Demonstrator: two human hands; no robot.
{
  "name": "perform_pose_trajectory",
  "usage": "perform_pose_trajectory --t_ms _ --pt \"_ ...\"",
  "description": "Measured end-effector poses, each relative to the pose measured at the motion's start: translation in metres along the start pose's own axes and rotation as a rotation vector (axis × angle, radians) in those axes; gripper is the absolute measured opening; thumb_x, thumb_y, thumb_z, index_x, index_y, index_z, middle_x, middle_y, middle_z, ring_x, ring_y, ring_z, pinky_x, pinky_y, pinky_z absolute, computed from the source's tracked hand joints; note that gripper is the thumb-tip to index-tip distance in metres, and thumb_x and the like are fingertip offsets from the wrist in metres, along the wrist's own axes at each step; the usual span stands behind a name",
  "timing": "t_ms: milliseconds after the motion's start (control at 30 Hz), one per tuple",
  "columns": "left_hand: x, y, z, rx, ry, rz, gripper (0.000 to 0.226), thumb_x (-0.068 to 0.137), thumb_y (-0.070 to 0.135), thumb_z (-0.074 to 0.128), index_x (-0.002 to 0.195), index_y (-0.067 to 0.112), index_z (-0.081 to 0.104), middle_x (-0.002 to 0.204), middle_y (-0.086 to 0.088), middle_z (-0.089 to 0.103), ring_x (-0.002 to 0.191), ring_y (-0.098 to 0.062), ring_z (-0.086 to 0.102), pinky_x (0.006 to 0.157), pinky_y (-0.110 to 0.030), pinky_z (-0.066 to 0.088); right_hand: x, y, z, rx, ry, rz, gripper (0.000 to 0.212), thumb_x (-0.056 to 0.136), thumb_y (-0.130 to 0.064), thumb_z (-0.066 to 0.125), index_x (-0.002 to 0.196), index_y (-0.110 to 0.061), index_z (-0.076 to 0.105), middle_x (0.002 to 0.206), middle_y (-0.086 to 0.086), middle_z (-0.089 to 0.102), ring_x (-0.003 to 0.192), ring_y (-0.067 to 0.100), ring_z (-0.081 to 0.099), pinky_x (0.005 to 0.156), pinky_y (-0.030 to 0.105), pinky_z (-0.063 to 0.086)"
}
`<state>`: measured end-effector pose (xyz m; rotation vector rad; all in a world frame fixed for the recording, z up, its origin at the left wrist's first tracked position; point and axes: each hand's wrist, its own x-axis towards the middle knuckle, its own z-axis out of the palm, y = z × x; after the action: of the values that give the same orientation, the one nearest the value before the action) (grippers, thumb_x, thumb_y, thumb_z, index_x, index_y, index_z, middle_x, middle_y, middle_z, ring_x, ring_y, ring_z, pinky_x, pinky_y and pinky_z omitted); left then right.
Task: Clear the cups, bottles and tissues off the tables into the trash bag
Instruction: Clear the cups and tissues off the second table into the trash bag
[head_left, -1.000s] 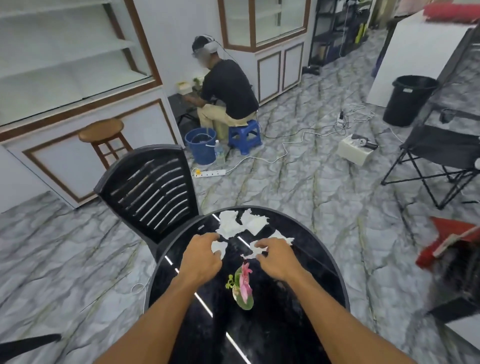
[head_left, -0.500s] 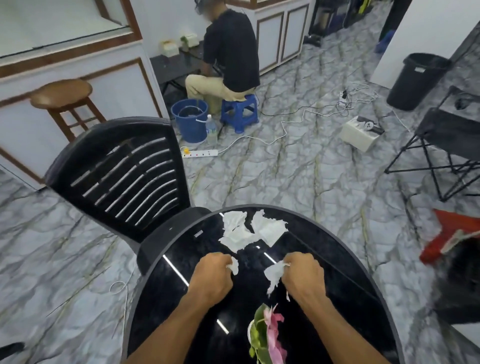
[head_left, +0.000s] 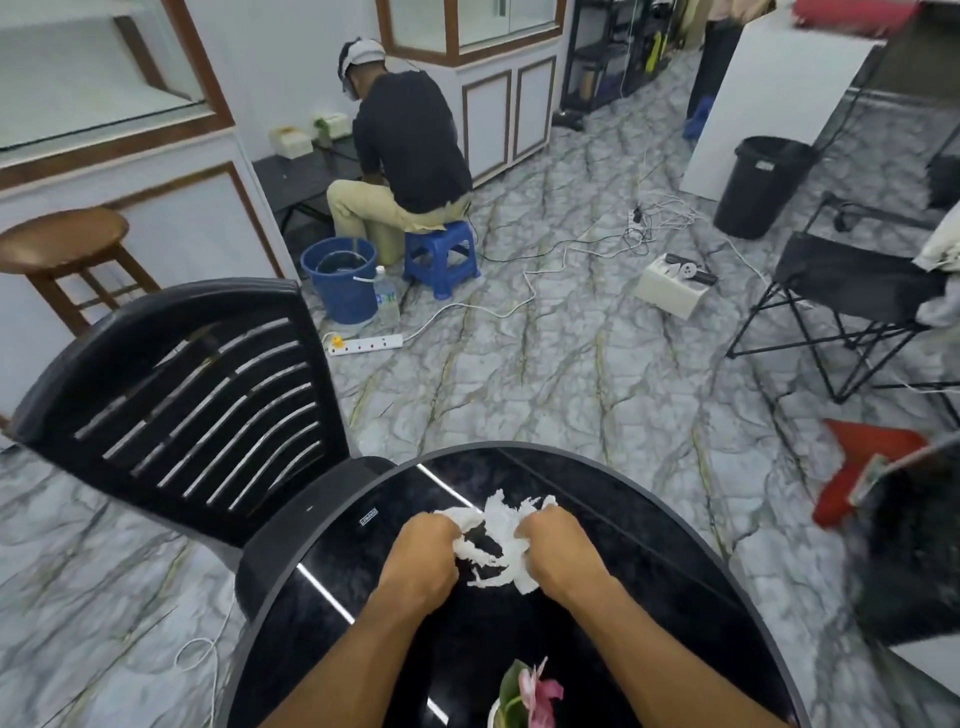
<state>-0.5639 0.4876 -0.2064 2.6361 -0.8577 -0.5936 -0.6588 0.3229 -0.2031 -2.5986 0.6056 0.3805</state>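
- White crumpled paper tissues (head_left: 491, 540) lie bunched on the glossy black round worktop (head_left: 649, 540), gathered into one ragged heap between the person's two hands.
- Left hand (head_left: 423, 558) is curled into a loose fist at the left edge of the heap, its fingers (head_left: 441, 525) closed over a fold of tissue.
- Right hand (head_left: 558, 548) mirrors it on the other side, fingers (head_left: 535, 525) clenched on the tissue, a torn strip hanging below the knuckles.
- Both forearms reach in from the lower edge of the view, and the hands sit close together with only the tissue between them.
- Near the bottom edge of the worktop stands a small pink-and-green flower decoration (head_left: 527, 696), well apart from the heap.
- Pushed against the worktop's left side is a black plastic chair with a slatted back (head_left: 192, 395).
- Farther off, on the grey marble-patterned floor (head_left: 571, 374), a second person in a black shirt (head_left: 405, 145) sits on a small blue plastic stool (head_left: 441, 257), back turned, beside a blue bucket (head_left: 340, 278).
- Standing by a white wall to the right is a black round waste bin (head_left: 761, 184).
- At the left a brown wooden stool (head_left: 62, 249) stands against the cabinet.
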Motion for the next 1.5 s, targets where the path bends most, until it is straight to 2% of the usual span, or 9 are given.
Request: perform_pose_trajectory --t_ms 167,267,333,533,767,867,1000,1300,1500 --pt "-0.025 0.026 -0.028 -0.095 0.033 0.039 0.029 0.078 -0.001 0.054 0.089 0.017 0.074 0.079 0.003 0.062 0.076 -0.017 0.061 0.066 -0.028 0.051 -0.044 0.013 -0.030 0.243 0.121 0.087 0.024 0.063 0.007 0.053 0.054 -0.013 0.061 0.059 0.003 0.054 0.058 0.023 0.049 0.059 0.032 0.048" --pt "-0.036 0.064 -0.051 -0.194 0.050 0.108 0.028 0.084 0.009 0.065 0.110 0.017 0.073 0.105 -0.004 0.069 0.094 -0.020 0.065 0.084 -0.028 0.053 -0.077 0.018 -0.068 0.391 0.210 0.107 0.017 0.072 0.003 0.064 0.078 -0.008 0.075 0.077 0.001 0.067 0.072 0.016 0.060 0.074 0.023 0.051" --pt "-0.045 0.099 -0.060 -0.227 0.037 0.177 0.031 0.086 0.015 0.070 0.117 0.017 0.071 0.115 0.001 0.065 0.103 -0.017 0.063 0.087 -0.020 0.045 -0.100 0.027 -0.090 0.491 0.259 0.131 0.017 0.074 0.002 0.065 0.079 -0.009 0.076 0.075 -0.003 0.069 0.065 0.007 0.060 0.059 0.018 0.050" --pt "-0.095 0.217 -0.062 -0.239 -0.053 0.406 0.021 0.080 0.021 0.073 0.100 0.027 0.076 0.101 0.004 0.071 0.087 -0.009 0.065 0.079 -0.025 0.055 -0.212 0.080 -0.136 0.537 0.471 0.253 0.018 0.067 0.002 0.066 0.053 -0.009 0.066 0.047 -0.014 0.050 0.043 0.000 0.044 0.045 0.026 0.039" --pt "-0.215 0.377 -0.014 -0.259 -0.087 0.778 0.015 0.084 0.015 0.070 0.095 0.019 0.078 0.094 0.000 0.074 0.084 -0.015 0.067 0.068 -0.015 0.048 -0.410 0.176 -0.156 0.539 0.727 0.389 0.024 0.066 0.001 0.062 0.072 -0.015 0.078 0.067 -0.005 0.072 0.059 0.006 0.060 0.053 0.026 0.047" --pt "-0.288 0.438 0.021 -0.279 -0.108 0.904 0.016 0.083 0.011 0.071 0.096 0.015 0.079 0.097 -0.003 0.075 0.088 -0.018 0.068 0.080 -0.030 0.054 -0.516 0.212 -0.147 0.503 0.826 0.492 0.026 0.070 -0.001 0.065 0.060 -0.023 0.074 0.056 -0.010 0.066 0.054 0.001 0.057 0.048 0.016 0.042" --pt "-0.398 0.502 0.067 -0.244 -0.120 1.090 0.009 0.079 0.011 0.072 0.086 0.009 0.078 0.087 -0.008 0.075 0.081 -0.022 0.066 0.078 -0.039 0.053 -0.659 0.243 -0.113 0.445 0.928 0.643 0.013 0.069 -0.007 0.064 0.059 -0.013 0.068 0.049 -0.004 0.053 0.050 0.006 0.046 0.051 0.032 0.046" --pt "-0.643 0.623 0.182 -0.138 -0.403 1.531 0.018 0.075 0.024 0.062 0.077 0.014 0.076 0.076 -0.009 0.072 0.070 -0.026 0.063 0.063 -0.024 0.038 -0.944 0.272 -0.018 0.513 1.192 1.036 0.019 0.073 -0.017 0.065 0.063 0.000 0.060 0.052 -0.001 0.041 0.055 0.006 0.030 0.047 0.029 0.031" --pt "-0.775 0.667 0.268 -0.026 -0.606 1.766 0.014 0.080 0.013 0.066 0.066 0.014 0.069 0.063 -0.005 0.063 0.062 -0.032 0.053 0.066 -0.035 0.047 -1.077 0.269 0.061 0.557 1.332 1.313 0.024 0.076 -0.016 0.068 0.060 0.000 0.060 0.051 0.005 0.042 0.054 0.008 0.029 0.046 0.030 0.033"
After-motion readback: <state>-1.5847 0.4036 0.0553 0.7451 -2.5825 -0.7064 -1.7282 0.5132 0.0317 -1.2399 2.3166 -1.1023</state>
